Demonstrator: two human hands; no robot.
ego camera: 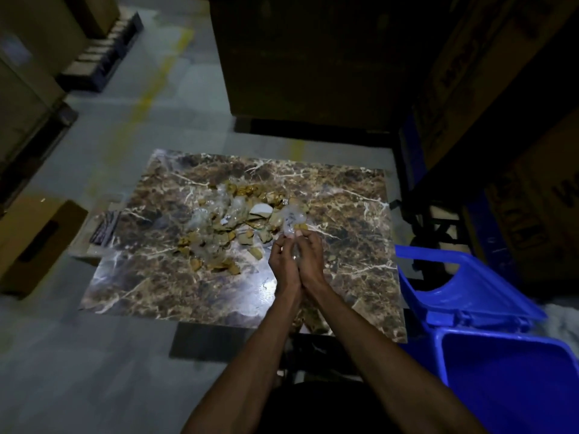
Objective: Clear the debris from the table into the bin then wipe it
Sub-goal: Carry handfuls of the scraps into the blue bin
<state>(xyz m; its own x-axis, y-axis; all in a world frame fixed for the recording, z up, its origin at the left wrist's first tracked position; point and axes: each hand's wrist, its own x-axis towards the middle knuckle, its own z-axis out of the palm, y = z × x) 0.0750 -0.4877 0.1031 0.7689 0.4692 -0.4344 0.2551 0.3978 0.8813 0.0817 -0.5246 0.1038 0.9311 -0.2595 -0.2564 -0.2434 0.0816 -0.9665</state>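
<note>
From the head view, I have both hands together over the marbled desk (131, 286), heels nearly touching. My left hand (283, 264) and right hand (310, 255) both have their fingers (279, 242) curled in, pinching a crumpled piece of clear plastic (293, 222) lifted just off the near edge of the heap. The debris (225, 220), tan broken chunks mixed with more clear wrapping and a white shard, sits in the middle of the desk, mostly left of and beyond my hands. The blue bin (501, 371) stands open just off the desk's right near corner, lid tipped back.

I judge I am early in the clearing step: most of the heap is untouched, and wiping is far off. Next I should carry this plastic right and toward me over the bin mouth, then release. The scene is dim, so small fragments may go unnoticed.
</note>
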